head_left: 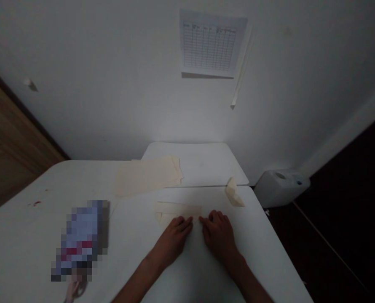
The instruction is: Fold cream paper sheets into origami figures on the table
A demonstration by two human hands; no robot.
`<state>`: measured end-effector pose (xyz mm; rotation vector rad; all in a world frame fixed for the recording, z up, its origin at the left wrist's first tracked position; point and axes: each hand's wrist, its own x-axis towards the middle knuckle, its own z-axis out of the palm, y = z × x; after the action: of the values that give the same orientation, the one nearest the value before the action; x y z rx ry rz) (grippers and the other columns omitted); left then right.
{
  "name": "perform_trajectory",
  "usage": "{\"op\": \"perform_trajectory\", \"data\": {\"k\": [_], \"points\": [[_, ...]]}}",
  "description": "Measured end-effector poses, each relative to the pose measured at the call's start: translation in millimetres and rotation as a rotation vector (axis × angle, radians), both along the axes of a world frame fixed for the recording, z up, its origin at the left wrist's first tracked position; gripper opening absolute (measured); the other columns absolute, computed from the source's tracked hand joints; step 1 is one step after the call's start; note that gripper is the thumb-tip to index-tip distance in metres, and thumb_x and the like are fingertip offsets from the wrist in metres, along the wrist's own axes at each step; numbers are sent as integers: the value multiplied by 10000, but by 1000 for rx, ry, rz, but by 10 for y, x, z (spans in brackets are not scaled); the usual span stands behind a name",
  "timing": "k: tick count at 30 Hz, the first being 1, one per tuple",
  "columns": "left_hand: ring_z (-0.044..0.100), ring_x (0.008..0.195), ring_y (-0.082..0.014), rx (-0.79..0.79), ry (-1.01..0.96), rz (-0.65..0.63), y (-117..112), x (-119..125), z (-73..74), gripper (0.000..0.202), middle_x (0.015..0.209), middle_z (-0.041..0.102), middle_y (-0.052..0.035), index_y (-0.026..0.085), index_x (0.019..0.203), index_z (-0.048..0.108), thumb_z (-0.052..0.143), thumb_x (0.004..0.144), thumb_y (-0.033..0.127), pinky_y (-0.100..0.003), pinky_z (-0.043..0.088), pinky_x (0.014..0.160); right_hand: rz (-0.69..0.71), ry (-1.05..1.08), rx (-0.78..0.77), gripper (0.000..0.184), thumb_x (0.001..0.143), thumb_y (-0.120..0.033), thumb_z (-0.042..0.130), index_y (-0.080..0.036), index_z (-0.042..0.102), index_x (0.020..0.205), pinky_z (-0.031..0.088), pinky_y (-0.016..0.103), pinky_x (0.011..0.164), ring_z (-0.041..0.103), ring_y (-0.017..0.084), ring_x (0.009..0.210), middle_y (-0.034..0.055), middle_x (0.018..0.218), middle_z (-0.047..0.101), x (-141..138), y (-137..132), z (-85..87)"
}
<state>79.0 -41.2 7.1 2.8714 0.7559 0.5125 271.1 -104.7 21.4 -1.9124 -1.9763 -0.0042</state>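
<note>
A cream sheet of paper [178, 208], folded into a long narrow strip with a slanted fold at its left end, lies flat on the white table. My left hand [174, 236] rests along its near edge, fingers close together and pressing the paper down. At the strip's right corner is my right hand [219, 235], its fingers bent and the fingertips on the paper; its thumb is hard to make out. Just beyond my right hand stands a small folded paper shape [234, 193]. Farther back on the left lie several cream paper sheets [146, 174].
Two white tables [196, 269] meet in a seam ahead. A blurred-out blue and red item [80, 237] lies on the left. Beyond the right table edge stands a white plastic jug [280, 187]. A printed chart [211, 44] hangs on the wall.
</note>
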Motion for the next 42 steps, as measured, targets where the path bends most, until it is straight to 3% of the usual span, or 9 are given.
{"op": "perform_trajectory", "data": {"k": [7, 11, 15, 19, 22, 26, 31, 37, 42], "points": [[515, 1115, -254, -106, -61, 36, -31, -2, 45, 497, 1346, 567, -88, 173, 1225, 596, 450, 788, -13, -468, 496, 964, -11, 113, 90, 191, 897, -183, 546, -249, 665, 1031, 409, 371, 864, 536, 222, 921, 60, 956, 598, 42, 96, -80], [505, 1109, -241, -160, -82, 36, -72, 57, 66, 541, 1392, 522, -77, 185, 1242, 576, 448, 764, -33, -442, 496, 967, 25, 268, 160, 347, 871, -199, 585, -203, 578, 1217, 439, 370, 922, 541, 234, 1040, 95, 1144, 593, 101, 279, -149], [516, 1112, -223, -152, -165, 35, -67, 67, 40, 579, 1347, 560, -63, 205, 1218, 581, 403, 738, -67, -413, 505, 953, 116, 289, 108, 463, 828, -196, 634, -203, 542, 1281, 442, 400, 941, 556, 243, 1038, 85, 1135, 630, 155, 422, -169], [528, 1127, -223, -43, -349, 93, 59, -161, 31, 471, 1293, 581, -84, 218, 1234, 550, 374, 853, 3, -428, 497, 941, 117, 334, 71, 465, 815, -187, 637, -203, 562, 1274, 442, 408, 941, 576, 239, 1017, 80, 1092, 659, 172, 438, -155], [475, 1219, -265, 22, -381, 253, 198, -451, 48, 450, 1383, 489, -118, 213, 1332, 464, 428, 899, 97, -491, 439, 990, 90, 390, 27, 496, 810, -179, 631, -200, 552, 1299, 457, 392, 908, 578, 242, 1019, 85, 1080, 662, 177, 419, -129], [490, 1217, -275, -48, -321, 294, 342, -735, 5, 488, 1342, 524, -108, 233, 1375, 419, 538, 902, 251, -486, 430, 995, 123, 447, -14, 461, 801, -150, 616, -217, 591, 1256, 444, 372, 921, 574, 225, 1011, 70, 1090, 655, 202, 438, -90], [576, 1060, -250, -195, -349, 261, 455, -728, -40, 300, 1123, 648, -85, 224, 1183, 580, 551, 898, 314, -454, 466, 927, 223, 460, -49, 323, 798, -133, 620, -219, 681, 1103, 456, 322, 863, 592, 193, 921, 47, 966, 675, 247, 511, -23], [586, 802, -186, -272, -356, 180, 497, -627, 140, 204, 779, 654, -39, 195, 784, 644, 524, 902, 310, -324, 490, 753, 309, 438, -47, 203, 773, -41, 603, -194, 724, 828, 470, 261, 783, 624, 153, 826, 22, 837, 685, 290, 546, 0], [571, 831, -188, -125, -339, 92, 434, -655, 166, 208, 824, 647, -51, 190, 832, 648, 459, 917, 194, -336, 496, 761, 328, 375, 34, 305, 757, 29, 548, -197, 727, 857, 490, 253, 776, 633, 143, 832, 20, 869, 682, 302, 484, -72]]}}
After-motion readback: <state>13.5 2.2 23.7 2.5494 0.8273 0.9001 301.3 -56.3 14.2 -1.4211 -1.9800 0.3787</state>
